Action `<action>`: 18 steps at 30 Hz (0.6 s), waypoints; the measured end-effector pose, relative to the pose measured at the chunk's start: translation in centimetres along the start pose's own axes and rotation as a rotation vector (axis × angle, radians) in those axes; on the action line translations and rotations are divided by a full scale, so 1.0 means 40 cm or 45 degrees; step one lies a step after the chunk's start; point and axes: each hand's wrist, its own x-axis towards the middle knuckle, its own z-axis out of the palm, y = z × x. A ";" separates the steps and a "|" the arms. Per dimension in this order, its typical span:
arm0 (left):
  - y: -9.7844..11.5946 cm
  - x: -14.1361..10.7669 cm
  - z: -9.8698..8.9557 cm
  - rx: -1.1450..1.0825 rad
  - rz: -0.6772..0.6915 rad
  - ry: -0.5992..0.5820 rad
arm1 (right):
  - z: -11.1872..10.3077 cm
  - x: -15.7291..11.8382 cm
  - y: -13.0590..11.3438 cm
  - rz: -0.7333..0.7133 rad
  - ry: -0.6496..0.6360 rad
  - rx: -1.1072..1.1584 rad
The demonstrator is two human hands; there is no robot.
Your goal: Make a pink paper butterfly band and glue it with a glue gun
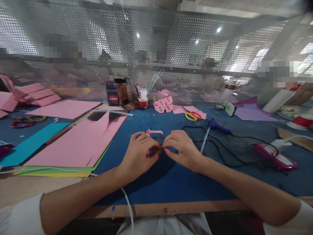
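Note:
My left hand (140,156) is curled around a folded pink paper strip (156,132), whose bent end shows above the fingers; a bit more pink shows within the grip. Its thumb and fingertips meet those of my right hand (182,149) just over the blue table mat (156,189). The right fingers are pinched together; whatever lies between them is too small or hidden to make out. Behind the hands lie yellow-and-red-handled scissors (192,116) and a pink paper cutout with dark dots (163,104). A blue glue gun (218,126) rests beyond my right hand.
Pink paper sheets (73,143) lie at the left over green and yellow ones, beside a teal strip (36,142). A purple power strip (275,158) and black cable are at right. Cups and jars stand along the perforated metal screen (171,42); people are behind it.

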 end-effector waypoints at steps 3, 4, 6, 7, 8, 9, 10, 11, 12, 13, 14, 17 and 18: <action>-0.001 0.000 -0.001 0.002 0.010 -0.008 | 0.002 -0.001 0.001 0.000 -0.029 -0.007; -0.001 0.000 -0.002 0.003 0.008 -0.013 | 0.002 -0.002 0.001 -0.005 -0.041 -0.005; 0.001 0.001 -0.004 0.010 -0.003 -0.019 | 0.002 -0.002 0.003 -0.018 -0.056 -0.007; 0.002 0.001 -0.004 0.017 -0.010 -0.019 | 0.002 -0.002 0.004 -0.021 -0.053 -0.013; 0.003 0.002 -0.005 0.026 -0.016 -0.016 | 0.001 -0.002 0.005 -0.019 -0.050 -0.022; 0.004 0.002 -0.006 0.035 -0.020 -0.010 | -0.001 -0.002 0.006 -0.017 -0.047 -0.031; 0.005 0.002 -0.006 0.044 -0.023 -0.005 | -0.002 -0.002 0.006 -0.013 -0.045 -0.040; 0.005 0.002 -0.006 0.051 -0.025 -0.001 | -0.004 -0.002 0.007 -0.010 -0.046 -0.049; 0.004 0.002 -0.006 0.056 -0.023 -0.001 | -0.005 -0.002 0.007 -0.013 -0.054 -0.055; 0.003 0.002 -0.006 0.060 -0.019 -0.001 | -0.007 -0.002 0.007 -0.020 -0.065 -0.061; 0.002 0.001 -0.005 0.062 -0.013 -0.004 | -0.008 -0.002 0.007 -0.032 -0.076 -0.068; -0.003 -0.002 -0.003 0.061 0.015 -0.024 | -0.012 -0.001 0.007 -0.082 -0.116 -0.112; -0.004 -0.002 -0.002 0.059 0.023 -0.032 | -0.013 -0.001 0.006 -0.103 -0.128 -0.136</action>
